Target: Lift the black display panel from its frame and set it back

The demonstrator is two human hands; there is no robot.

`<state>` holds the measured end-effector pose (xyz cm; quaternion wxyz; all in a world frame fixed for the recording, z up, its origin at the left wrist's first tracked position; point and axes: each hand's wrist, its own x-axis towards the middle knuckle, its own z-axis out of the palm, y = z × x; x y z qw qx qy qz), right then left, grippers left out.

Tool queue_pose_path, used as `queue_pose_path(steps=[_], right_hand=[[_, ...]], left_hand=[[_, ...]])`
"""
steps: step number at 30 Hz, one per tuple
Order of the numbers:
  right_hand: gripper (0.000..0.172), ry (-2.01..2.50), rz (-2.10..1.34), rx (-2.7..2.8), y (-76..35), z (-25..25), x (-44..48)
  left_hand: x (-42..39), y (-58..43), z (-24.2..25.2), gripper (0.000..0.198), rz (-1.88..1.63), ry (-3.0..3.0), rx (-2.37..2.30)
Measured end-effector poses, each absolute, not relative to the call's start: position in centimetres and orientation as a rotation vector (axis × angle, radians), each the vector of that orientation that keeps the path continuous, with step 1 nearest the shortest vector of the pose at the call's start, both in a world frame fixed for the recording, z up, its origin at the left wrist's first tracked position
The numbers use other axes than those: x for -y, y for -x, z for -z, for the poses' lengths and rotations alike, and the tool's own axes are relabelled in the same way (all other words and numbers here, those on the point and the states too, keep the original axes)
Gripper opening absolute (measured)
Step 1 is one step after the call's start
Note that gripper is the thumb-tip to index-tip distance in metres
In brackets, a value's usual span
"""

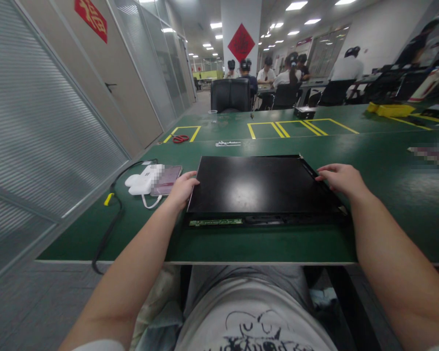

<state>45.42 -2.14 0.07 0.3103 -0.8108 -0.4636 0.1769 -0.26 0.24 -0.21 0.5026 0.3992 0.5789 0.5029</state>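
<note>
A flat black display panel lies on the green table right in front of me, with a thin green circuit strip along its near edge. My left hand grips the panel's left edge, fingers curled over it. On the right edge rests my right hand, its fingers bent and pressed on the panel's rim. Both forearms reach in from the bottom of the view.
A white power strip and a phone lie left of the panel, with a black cable trailing off the table. Red scissors, a small white part and a black chair sit farther back. Several people sit at distant tables.
</note>
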Motion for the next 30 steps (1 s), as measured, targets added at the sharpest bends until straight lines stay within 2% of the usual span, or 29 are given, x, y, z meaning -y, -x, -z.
queue_pose_path(steps=[6,13,19,26,30], right_hand=[[0.024,2.167,-0.427,1.264,-45.4,-0.2,2.1],[0.019,2.214,-0.393,1.254,-44.7,-0.7,2.5],[0.017,2.204,-0.401,1.272,-45.0,-0.7,2.5],[0.038,2.157,-0.435,1.387,-44.5,-0.2,2.2],[0.039,2.159,-0.497,1.378,-44.8,0.1,1.9]], left_hand=[[-0.4,0.2,0.3,0.062,-1.208,-0.933,-1.456],[-0.2,0.1,0.2,0.037,-1.213,-0.953,-1.361],[-0.7,0.8,1.0,0.039,-1.216,-0.986,-1.387],[-1.0,1.1,1.1,0.040,-1.207,-0.973,-1.379],[-0.8,0.9,0.9,0.036,-1.209,-0.956,-1.379]])
